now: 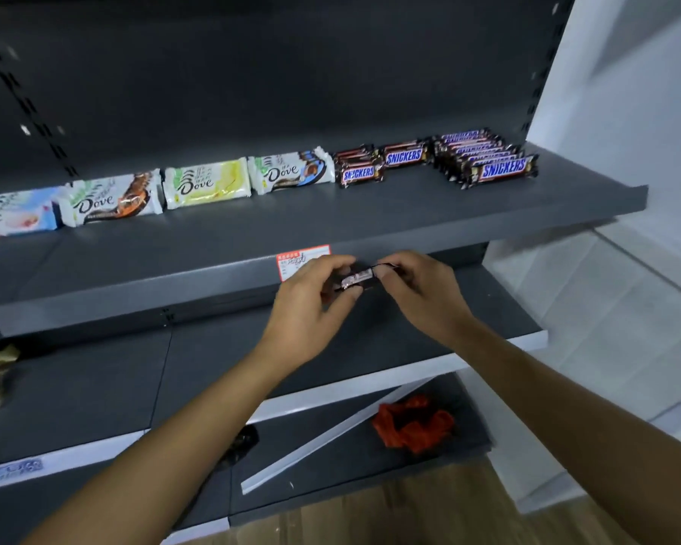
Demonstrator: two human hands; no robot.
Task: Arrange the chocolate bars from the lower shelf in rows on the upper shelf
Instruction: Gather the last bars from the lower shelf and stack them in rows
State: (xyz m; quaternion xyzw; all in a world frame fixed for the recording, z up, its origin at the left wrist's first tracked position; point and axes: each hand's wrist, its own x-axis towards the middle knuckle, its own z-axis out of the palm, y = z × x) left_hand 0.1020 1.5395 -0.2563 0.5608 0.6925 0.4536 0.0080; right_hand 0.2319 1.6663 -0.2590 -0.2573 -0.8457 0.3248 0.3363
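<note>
We pinch 1 chocolate bar (356, 279) betw. left hand (311, 304) and right hand (425, 293), just before the upper shelf (370, 218) edge — long axis left-right, right end higher. Up there: 4 Dove bars (207, 182), 3 Snickers groups (500, 169).

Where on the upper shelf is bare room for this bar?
Free: front strip of the upper shelf, ahead of the Dove bars; pocket before the lone Snickers bar, between the Snickers stacks. Crowded: back row.
</note>
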